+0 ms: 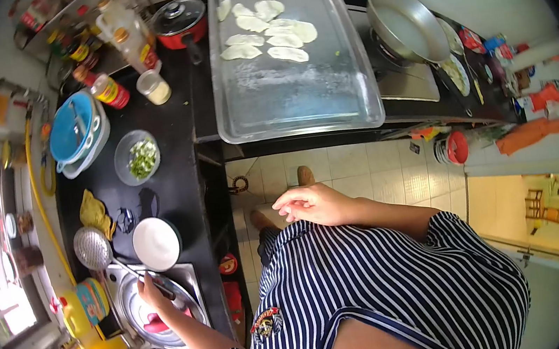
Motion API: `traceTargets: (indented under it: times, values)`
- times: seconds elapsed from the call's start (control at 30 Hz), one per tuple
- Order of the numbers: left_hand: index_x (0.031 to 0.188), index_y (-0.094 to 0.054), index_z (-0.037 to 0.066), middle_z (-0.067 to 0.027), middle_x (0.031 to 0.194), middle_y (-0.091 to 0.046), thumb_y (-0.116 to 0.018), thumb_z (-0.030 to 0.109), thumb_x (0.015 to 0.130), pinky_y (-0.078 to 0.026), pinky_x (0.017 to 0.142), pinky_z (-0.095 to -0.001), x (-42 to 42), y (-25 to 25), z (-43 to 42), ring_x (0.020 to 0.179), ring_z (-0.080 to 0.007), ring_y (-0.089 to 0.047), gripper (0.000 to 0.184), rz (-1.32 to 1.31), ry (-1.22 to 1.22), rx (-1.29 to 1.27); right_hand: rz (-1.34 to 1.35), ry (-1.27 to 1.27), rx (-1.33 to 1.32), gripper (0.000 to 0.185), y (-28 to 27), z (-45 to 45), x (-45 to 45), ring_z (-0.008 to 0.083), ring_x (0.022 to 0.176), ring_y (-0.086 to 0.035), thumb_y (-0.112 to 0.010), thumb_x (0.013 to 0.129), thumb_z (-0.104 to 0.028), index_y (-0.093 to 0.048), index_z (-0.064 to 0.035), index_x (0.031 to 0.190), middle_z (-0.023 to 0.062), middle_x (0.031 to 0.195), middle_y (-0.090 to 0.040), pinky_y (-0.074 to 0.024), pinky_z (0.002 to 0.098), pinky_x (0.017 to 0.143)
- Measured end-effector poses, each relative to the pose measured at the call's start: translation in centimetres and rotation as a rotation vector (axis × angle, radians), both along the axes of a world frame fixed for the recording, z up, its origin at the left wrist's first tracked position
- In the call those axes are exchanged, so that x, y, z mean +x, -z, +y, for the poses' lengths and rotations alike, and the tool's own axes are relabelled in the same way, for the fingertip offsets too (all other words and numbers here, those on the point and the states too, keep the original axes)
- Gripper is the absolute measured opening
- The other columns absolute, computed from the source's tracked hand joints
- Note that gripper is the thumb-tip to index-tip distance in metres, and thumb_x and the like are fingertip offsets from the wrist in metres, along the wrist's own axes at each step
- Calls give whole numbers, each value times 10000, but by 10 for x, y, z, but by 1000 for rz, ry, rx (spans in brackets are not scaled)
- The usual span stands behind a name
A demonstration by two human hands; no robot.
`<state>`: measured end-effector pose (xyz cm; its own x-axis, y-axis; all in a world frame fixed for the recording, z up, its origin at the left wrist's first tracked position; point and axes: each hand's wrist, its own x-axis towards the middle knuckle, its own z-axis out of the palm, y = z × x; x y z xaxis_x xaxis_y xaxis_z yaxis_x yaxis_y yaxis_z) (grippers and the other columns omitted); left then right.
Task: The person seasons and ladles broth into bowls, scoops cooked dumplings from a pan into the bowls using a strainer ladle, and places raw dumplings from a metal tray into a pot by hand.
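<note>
My left hand [153, 292] is closed round the handle of a slotted skimmer [93, 249] above the sink [198, 294]. The skimmer's round perforated head lies out to the left, over the counter edge. Just beyond this hand stands a white bowl [156, 243]. Below it, a metal basin [126, 297] sits in the sink with something pink [156, 323] inside. My right hand [315, 205] hangs in front of my striped shirt, holding nothing, its fingers loosely bent and the thumb apart.
A large metal tray [298, 101] bears several flat dough pieces [287, 54]. Right of it stands a wide pan [408, 23]; behind left, a red lidded pot [180, 24]. A bowl of chopped greens [137, 158], blue basin [72, 127] and sauce bottle [110, 91] stand on the left counter.
</note>
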<state>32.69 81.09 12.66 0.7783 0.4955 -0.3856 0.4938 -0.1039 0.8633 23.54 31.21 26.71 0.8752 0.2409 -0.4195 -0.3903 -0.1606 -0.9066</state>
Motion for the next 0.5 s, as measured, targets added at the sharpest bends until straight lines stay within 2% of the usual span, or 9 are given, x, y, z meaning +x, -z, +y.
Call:
traceTargets:
  times: [0.07, 0.13, 0.2, 0.23, 0.27, 0.33, 0.4, 0.47, 0.5]
  values:
    - [808, -592, 2, -32, 674, -562, -638, 161, 841, -398, 558, -307, -10, 28, -1, 595, -124, -495, 169, 31, 66, 232, -87, -17, 2, 246, -28, -41, 18, 184, 935, -667, -501, 979, -65, -578, -8, 1206, 130, 1104, -652, -545, 302, 868]
    - [848, -606, -42, -39, 718, -586, -650, 163, 832, -423, 612, -314, 0, 17, -1, 641, -144, -511, 210, 75, 141, 327, -169, 142, 23, 209, -34, -60, 32, 165, 886, -663, -520, 980, -92, -604, -11, 1155, 109, 1040, -658, -552, 287, 820]
    - [962, -640, -56, -61, 765, -608, -651, 160, 827, -432, 606, -300, 10, 49, 28, 659, -145, -527, 255, 64, 33, 462, -240, 371, 47, 189, -22, -96, 56, 122, 815, -651, -557, 961, -135, -622, -29, 1104, 66, 930, -667, -552, 271, 755]
    - [1158, -631, -53, -102, 857, -644, -665, 164, 816, -460, 597, -298, 17, 41, 37, 702, -154, -568, 406, 229, -16, 319, -212, 464, 79, 182, -18, -120, 70, 121, 817, -650, -572, 947, -130, -625, -23, 1085, 65, 925, -669, -547, 263, 741]
    - [1245, -606, -25, -131, 951, -661, -682, 156, 791, -486, 586, -305, 21, 58, 71, 744, -172, -601, 495, 304, 161, 395, -180, 552, 110, 176, -14, -145, 84, 120, 819, -649, -587, 932, -125, -627, -18, 1066, 64, 920, -671, -543, 255, 726]
    - [1203, -628, -7, -126, 982, -662, -669, 132, 793, -502, 583, -315, 1, 21, 21, 761, -190, -616, 436, 118, -330, 275, -275, 601, -99, 174, 0, -208, 133, 158, 819, -662, -634, 877, -147, -648, -24, 1001, 89, 920, -682, -534, 281, 710]
    - [1197, -630, 27, -112, 1006, -663, -647, 118, 808, -518, 609, -327, 4, -18, 4, 790, -208, -630, 400, 48, -365, 427, -443, 612, -540, 192, 21, -248, 171, 248, 844, -670, -646, 839, -188, -669, -41, 960, 127, 942, -683, -525, 347, 748]
    - [1245, -605, 68, -88, 1100, -659, -623, 137, 864, -534, 740, -353, 0, -57, -32, 913, -214, -637, 387, -138, -386, 353, -534, 646, -772, 219, 35, -272, 211, 323, 906, -651, -655, 807, -231, -683, -57, 937, 152, 966, -677, -505, 400, 813]
    - [1249, -602, 74, -91, 1114, -654, -610, 143, 885, -522, 783, -349, -2, -82, -63, 944, -211, -632, 370, -215, -343, 297, -533, 638, -763, 219, 35, -277, 228, 323, 906, -651, -655, 807, -231, -683, -57, 937, 152, 966, -677, -505, 400, 813]
